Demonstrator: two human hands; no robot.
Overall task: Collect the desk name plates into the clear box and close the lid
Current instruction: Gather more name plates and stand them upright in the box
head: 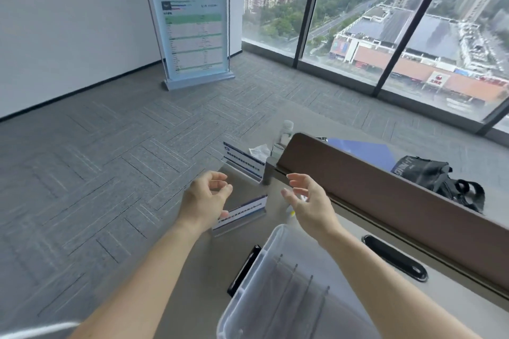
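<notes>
Two desk name plates stand on the grey desk: a near name plate (243, 215) between my hands and a far name plate (242, 161) at the desk's far corner. Both are clear holders with white and blue cards. My left hand (205, 197) hovers just left of the near plate, fingers curled and apart, holding nothing. My right hand (309, 205) hovers to its right, fingers spread and empty. The clear box (248, 294) sits close to me with several upright clear plates inside. I see no lid on it.
A brown divider panel (385, 201) runs along the desk's right side. A black oval cable port (395, 257) lies beside the box, and a black flat object (243, 270) at its left. A bottle (285, 132), blue folder (363, 151) and black bag (440, 181) lie beyond.
</notes>
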